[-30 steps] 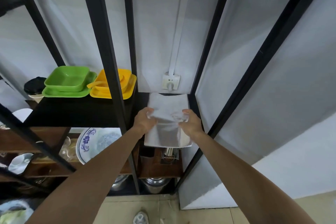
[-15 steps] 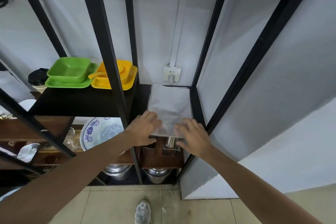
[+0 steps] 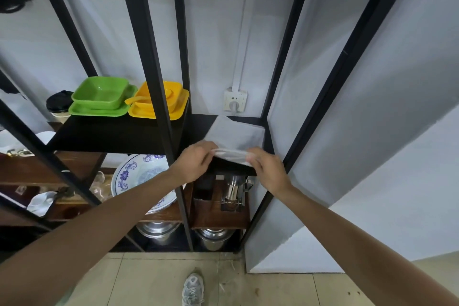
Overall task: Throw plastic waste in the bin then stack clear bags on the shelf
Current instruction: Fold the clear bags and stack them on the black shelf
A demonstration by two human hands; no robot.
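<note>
No readable writing or brand anywhere. The flat stack of clear plastic bags (image 3: 236, 135) lies on the black metal-framed shelf (image 3: 119, 135), long axis running away from both grips toward the white wall socket (image 3: 235, 100). Left hand (image 3: 195, 165) and right hand (image 3: 267, 169) each pinch its near edge.

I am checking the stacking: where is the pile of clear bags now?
The clear bags lie on the black shelf, right compartment, below the wall socket; both hands pinch the front edge.
</note>
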